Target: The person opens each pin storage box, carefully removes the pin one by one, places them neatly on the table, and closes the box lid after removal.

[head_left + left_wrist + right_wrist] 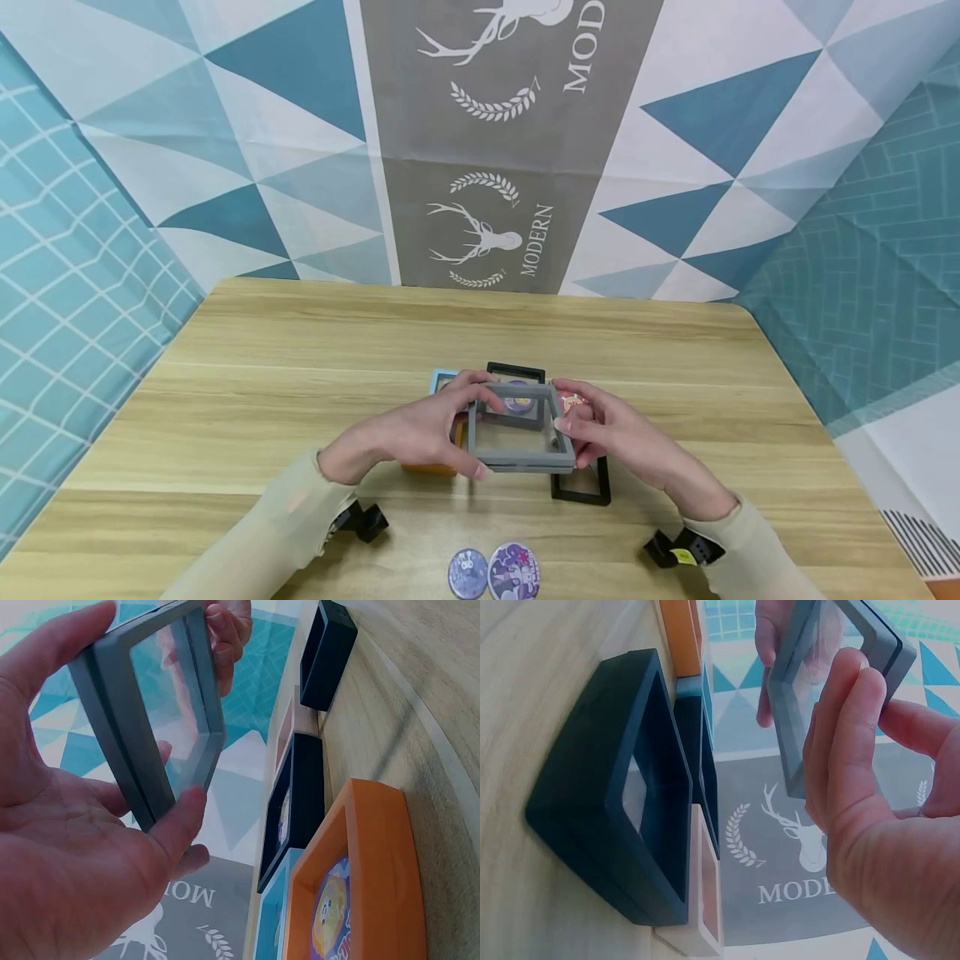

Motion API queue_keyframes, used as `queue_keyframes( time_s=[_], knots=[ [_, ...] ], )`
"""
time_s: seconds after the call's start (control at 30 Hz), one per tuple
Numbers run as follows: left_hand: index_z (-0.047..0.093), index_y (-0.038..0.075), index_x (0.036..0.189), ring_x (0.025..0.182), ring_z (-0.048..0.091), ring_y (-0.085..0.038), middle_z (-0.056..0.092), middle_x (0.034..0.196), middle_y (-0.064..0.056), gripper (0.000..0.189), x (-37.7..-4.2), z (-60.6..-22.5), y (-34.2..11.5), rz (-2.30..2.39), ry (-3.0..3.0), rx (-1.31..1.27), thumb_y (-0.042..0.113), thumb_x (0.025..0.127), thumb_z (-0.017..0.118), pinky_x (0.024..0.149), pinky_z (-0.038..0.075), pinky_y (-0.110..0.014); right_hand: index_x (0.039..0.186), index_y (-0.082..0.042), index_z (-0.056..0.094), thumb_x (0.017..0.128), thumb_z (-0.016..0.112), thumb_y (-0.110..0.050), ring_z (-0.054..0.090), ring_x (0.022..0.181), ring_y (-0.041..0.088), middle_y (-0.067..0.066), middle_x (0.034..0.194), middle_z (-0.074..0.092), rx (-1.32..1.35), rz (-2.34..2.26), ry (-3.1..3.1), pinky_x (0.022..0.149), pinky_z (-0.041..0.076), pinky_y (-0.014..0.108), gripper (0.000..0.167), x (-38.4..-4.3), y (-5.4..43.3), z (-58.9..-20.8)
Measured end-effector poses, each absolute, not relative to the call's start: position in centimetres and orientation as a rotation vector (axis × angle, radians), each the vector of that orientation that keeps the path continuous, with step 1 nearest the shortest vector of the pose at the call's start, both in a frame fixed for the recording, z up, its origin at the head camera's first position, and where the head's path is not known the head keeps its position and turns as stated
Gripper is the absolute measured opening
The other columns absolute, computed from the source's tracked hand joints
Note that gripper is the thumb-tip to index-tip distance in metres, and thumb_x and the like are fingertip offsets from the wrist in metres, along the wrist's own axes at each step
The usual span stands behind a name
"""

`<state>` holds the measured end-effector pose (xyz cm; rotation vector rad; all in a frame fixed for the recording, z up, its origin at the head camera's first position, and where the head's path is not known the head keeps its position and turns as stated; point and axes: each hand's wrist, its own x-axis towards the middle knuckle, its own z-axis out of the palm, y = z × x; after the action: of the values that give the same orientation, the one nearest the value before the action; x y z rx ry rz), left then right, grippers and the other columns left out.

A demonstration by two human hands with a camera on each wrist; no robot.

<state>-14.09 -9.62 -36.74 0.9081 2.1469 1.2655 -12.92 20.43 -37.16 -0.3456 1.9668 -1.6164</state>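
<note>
Both hands hold a grey square display frame [525, 461] with a clear window, raised above the table; wood and a black frame show through it. My left hand [427, 427] grips its left side, thumb on the near edge and fingers on the far edge, as the left wrist view also shows. At the frame's right side, my right hand [615, 429] pinches the edge between thumb and fingers. Beneath lie a black frame [516, 367] with a round badge, an orange frame [386, 847] with a badge, and a second black frame [585, 765].
A light blue frame [444, 374] and a pale pink frame [694, 930] lie among the others. Two round purple-blue badges, the smaller [467, 573] and the larger [513, 572], rest near the front of the wooden table [300, 333]. Patterned cloth hangs behind.
</note>
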Motion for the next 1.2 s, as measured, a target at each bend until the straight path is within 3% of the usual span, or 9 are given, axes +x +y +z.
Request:
queue_keyframes(
  time_s=[0.17, 0.27, 0.43, 0.63, 0.83, 1.03, 1.2],
  knots=[
    [0.035, 0.019, 0.144, 0.129, 0.038, -0.040, 0.025, 0.152, -0.012, 0.089, -14.3, -36.9, -9.7, 1.354, 2.075, 0.899, 0.025, 0.073, 0.089, 0.107, 0.034, -0.055, 0.155, 0.000, 0.018, 0.100, 0.061, -0.019, 0.063, 0.074, 0.018, 0.016, 0.102, 0.060, -0.355, -1.650, 1.938, 0.066, 0.057, 0.030, 0.073, -12.9, 20.4, -37.2],
    [0.026, 0.022, 0.150, 0.123, 0.047, -0.037, 0.034, 0.145, -0.014, 0.088, -14.5, -36.9, -9.8, 1.433, 2.038, 0.732, 0.030, 0.083, 0.082, 0.103, 0.040, -0.052, 0.155, -0.001, 0.019, 0.100, 0.061, -0.017, 0.063, 0.076, 0.019, 0.017, 0.100, 0.059, -0.362, -1.672, 1.942, 0.065, 0.057, 0.030, 0.070, -12.9, 20.3, -37.3],
    [0.038, 0.014, 0.146, 0.101, 0.061, -0.033, 0.054, 0.122, -0.014, 0.061, -15.3, -37.3, -9.8, 1.506, 2.127, 0.427, 0.042, 0.097, 0.063, 0.083, 0.053, -0.047, 0.153, -0.002, 0.020, 0.098, 0.062, -0.014, 0.063, 0.077, 0.022, 0.016, 0.098, 0.059, -0.368, -1.683, 1.964, 0.065, 0.057, 0.033, 0.070, -12.8, 20.1, -37.6],
    [0.048, 0.001, 0.131, 0.078, 0.067, -0.027, 0.062, 0.094, -0.015, 0.045, -15.6, -37.7, -9.7, 1.595, 2.046, 0.394, 0.018, 0.095, 0.069, 0.074, 0.059, -0.040, 0.153, -0.003, 0.019, 0.097, 0.065, -0.013, 0.064, 0.073, 0.023, 0.015, 0.095, 0.060, -0.352, -1.650, 1.980, 0.065, 0.059, 0.037, 0.073, -12.6, 19.7, -37.9],
    [0.048, 0.000, 0.127, 0.071, 0.068, -0.028, 0.064, 0.089, -0.015, 0.045, -15.5, -37.7, -10.0, 1.538, 2.044, 0.421, 0.015, 0.092, 0.073, 0.071, 0.058, -0.046, 0.151, -0.003, 0.020, 0.096, 0.066, -0.009, 0.063, 0.070, 0.023, 0.014, 0.090, 0.060, -0.333, -1.599, 1.971, 0.065, 0.059, 0.040, 0.072, -12.4, 19.4, -38.1],
    [0.047, 0.000, 0.128, 0.072, 0.068, -0.026, 0.063, 0.087, -0.013, 0.046, -15.5, -37.8, -10.0, 1.458, 2.076, 0.446, 0.017, 0.093, 0.072, 0.062, 0.052, -0.039, 0.148, -0.004, 0.020, 0.095, 0.065, -0.005, 0.062, 0.076, 0.024, 0.014, 0.090, 0.059, -0.318, -1.585, 1.953, 0.066, 0.058, 0.036, 0.069, -12.4, 19.4, -38.3],
    [0.049, 0.000, 0.127, 0.070, 0.068, -0.027, 0.063, 0.086, -0.013, 0.045, -15.4, -37.8, -10.0, 1.457, 2.093, 0.444, 0.015, 0.092, 0.073, 0.066, 0.055, -0.044, 0.147, -0.005, 0.023, 0.094, 0.067, -0.007, 0.063, 0.076, 0.024, 0.015, 0.091, 0.061, -0.301, -1.584, 1.954, 0.066, 0.059, 0.036, 0.069, -12.4, 19.3, -38.4]
  ],
)
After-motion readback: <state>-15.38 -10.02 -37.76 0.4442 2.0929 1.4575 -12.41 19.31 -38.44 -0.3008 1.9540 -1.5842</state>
